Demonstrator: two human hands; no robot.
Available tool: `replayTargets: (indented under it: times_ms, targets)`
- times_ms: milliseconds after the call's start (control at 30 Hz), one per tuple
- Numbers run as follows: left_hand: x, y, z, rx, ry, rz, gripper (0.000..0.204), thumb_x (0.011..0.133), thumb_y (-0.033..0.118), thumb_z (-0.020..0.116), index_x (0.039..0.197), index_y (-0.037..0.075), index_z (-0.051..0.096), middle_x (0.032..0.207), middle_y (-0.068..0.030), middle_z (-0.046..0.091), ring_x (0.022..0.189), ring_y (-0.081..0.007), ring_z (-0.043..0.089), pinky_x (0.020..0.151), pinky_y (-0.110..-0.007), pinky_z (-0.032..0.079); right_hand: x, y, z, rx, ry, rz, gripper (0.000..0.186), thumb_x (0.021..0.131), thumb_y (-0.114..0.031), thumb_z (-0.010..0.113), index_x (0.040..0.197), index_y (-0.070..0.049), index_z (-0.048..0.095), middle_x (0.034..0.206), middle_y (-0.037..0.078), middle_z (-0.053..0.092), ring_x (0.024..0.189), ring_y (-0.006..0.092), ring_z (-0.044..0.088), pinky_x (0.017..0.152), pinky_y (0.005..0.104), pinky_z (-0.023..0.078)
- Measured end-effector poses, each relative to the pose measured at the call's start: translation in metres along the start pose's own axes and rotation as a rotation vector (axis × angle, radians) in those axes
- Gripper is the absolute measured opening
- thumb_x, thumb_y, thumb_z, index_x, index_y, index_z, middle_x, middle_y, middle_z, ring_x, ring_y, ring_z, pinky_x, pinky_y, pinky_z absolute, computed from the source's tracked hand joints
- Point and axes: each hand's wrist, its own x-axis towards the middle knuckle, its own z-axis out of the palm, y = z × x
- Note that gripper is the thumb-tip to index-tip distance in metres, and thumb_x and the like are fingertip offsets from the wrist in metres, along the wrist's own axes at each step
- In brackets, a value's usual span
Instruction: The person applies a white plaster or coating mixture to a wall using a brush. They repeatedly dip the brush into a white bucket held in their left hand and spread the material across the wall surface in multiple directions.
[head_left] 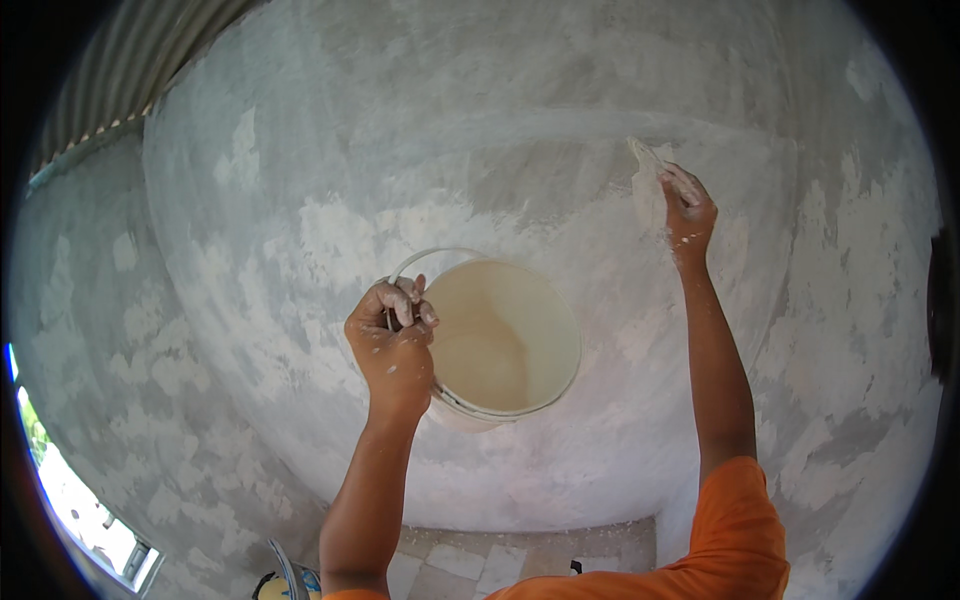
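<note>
My left hand [393,340] is closed around the handle of a white bucket [555,345], which hangs tilted in front of the wall with its mouth facing me. Off-white residue coats the inside of the bucket. Higher up and to the right, my right hand [688,212] grips a flat putty knife [645,160] smeared with pale putty. Its blade lies against the grey wall [560,60], or very close to it. Dried white smears dot the fingers of both hands.
Patchy white putty [345,235] covers parts of the wall. A window opening [95,510] is at lower left, below corrugated roofing [130,60]. Pale floor tiles [455,560] show at the bottom, beside a partly hidden yellowish container [272,588].
</note>
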Motion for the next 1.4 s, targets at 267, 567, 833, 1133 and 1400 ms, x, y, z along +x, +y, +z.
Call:
replayTargets:
  times_ms: [267,567,833,1133,1400]
  targets:
    - [-0.001,0.006,-0.002,0.065,0.044,0.02,0.031,0.065,-0.022,0.037,0.07,0.009,0.039,0.077,-0.002,0.047,0.063,-0.01,0.05,0.117,-0.046,0.031,-0.033,0.01,0.018,-0.421,-0.634,-0.311,0.018,0.093,-0.01,0.066,0.107,-0.001,0.072,0.106,0.016,0.072,0.098,0.031,0.068,0.089,0.0383,0.055]
    - [0.0,0.009,0.007,0.097,0.126,0.018,0.032,0.062,-0.021,0.038,0.068,0.01,0.037,0.078,-0.0015,0.047,0.061,-0.0083,0.047,0.118,-0.047,0.031,0.107,0.032,-0.031,-0.277,-0.09,-0.011,0.025,0.092,-0.021,0.07,0.114,-0.008,0.072,0.112,0.011,0.072,0.103,0.027,0.067,0.098,0.0385,0.047]
    - [0.002,0.025,0.018,0.139,0.119,0.0,0.032,0.058,-0.02,0.035,0.067,0.011,0.034,0.075,-0.0002,0.043,0.058,-0.0069,0.044,0.117,-0.046,0.034,0.042,-0.018,0.013,-0.264,-0.657,-0.301,0.02,0.091,-0.016,0.065,0.106,-0.006,0.073,0.115,0.013,0.07,0.111,0.0314,0.064,0.099,0.0399,0.05]
    - [0.0,0.021,0.02,0.101,0.125,-0.01,0.034,0.05,-0.018,0.035,0.069,0.011,0.032,0.079,-0.0035,0.043,0.059,-0.0068,0.042,0.118,-0.049,0.034,0.117,0.037,-0.035,-0.313,0.048,-0.132,0.024,0.089,-0.023,0.072,0.104,-0.004,0.073,0.097,0.011,0.074,0.081,0.0265,0.07,0.08,0.0385,0.056]
    - [0.0,0.023,0.018,0.035,0.07,0.016,0.034,0.053,-0.019,0.034,0.07,0.011,0.033,0.08,-0.0029,0.044,0.061,-0.0069,0.043,0.118,-0.047,0.034,0.04,-0.009,0.016,-0.84,-0.41,-0.359,0.029,0.093,-0.014,0.061,0.12,-0.005,0.067,0.127,0.014,0.065,0.12,0.0284,0.06,0.103,0.0414,0.046]
